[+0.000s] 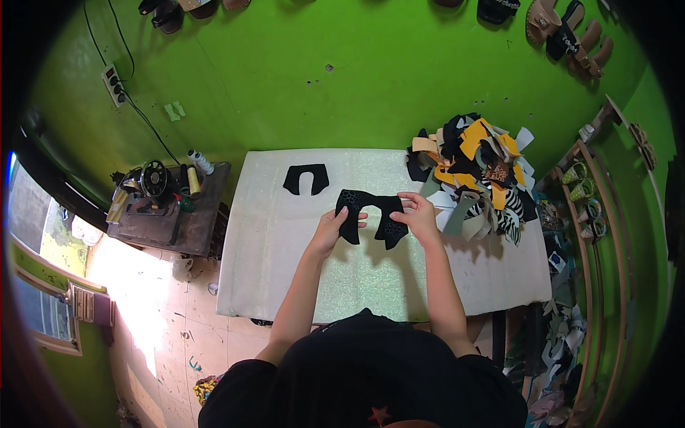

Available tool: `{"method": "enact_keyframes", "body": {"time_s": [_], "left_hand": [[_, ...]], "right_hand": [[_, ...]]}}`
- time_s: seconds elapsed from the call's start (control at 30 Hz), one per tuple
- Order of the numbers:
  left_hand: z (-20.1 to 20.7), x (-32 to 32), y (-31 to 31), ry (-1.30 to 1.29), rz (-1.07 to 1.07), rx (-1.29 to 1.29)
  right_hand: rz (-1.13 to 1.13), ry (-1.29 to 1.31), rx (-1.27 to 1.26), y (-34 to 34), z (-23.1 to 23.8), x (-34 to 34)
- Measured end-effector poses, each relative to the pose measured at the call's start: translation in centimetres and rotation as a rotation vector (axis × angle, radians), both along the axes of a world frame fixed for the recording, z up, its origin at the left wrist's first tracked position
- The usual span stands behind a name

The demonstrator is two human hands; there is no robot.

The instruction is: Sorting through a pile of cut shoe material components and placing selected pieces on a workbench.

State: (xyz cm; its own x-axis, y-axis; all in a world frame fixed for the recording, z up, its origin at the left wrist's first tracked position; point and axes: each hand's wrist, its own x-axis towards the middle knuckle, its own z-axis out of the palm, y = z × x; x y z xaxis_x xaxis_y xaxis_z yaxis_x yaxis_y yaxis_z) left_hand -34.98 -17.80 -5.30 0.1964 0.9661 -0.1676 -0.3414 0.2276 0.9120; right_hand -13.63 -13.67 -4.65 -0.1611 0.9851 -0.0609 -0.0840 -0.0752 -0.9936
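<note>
Both of the person's hands were closed on a black cloth piece (367, 200), cut like a wide arch, which they held over the middle of the white desk (271, 239). The left grip (331, 228) pinched its left leg, the thumb lying on the upper face and fingertips showing through the opening; the right grip (420, 217) clasped the right side, thumb on the face and fingers along the outer top corner. The long axis of the piece ran from left to right, slanting slightly so that the right end sat a little nearer the body. Its rounded, closed side pointed away toward the green wall (242, 85), and its two legs, with the gap between them, pointed back toward the person. A faint spotted pattern showed on both legs. Beyond it and to the left, a second black piece (294, 181) of similar shape lay flat on the desk, well clear of both hands, its opening also facing the person and its long axis sideways. Near the right hand rose a heap of scraps (474, 178) in yellow, black, white, grey and animal prints. Left of the desk, a sewing machine (153, 178) stood on a small dark table (203, 221), beside thread spools (193, 180).
</note>
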Motion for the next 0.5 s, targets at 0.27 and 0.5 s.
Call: {"method": "enact_keyframes", "body": {"time_s": [0.27,0.5], "left_hand": [[-2.6,-2.7,1.0,0.052,0.093,0.018],[-5.2,-5.2,2.1,0.151,0.142,-0.02]], "right_hand": [[-0.001,-0.085,0.016,0.8,-1.8,-2.8],[0.03,-0.217,0.005,2.3,-3.8,-5.7]]}}
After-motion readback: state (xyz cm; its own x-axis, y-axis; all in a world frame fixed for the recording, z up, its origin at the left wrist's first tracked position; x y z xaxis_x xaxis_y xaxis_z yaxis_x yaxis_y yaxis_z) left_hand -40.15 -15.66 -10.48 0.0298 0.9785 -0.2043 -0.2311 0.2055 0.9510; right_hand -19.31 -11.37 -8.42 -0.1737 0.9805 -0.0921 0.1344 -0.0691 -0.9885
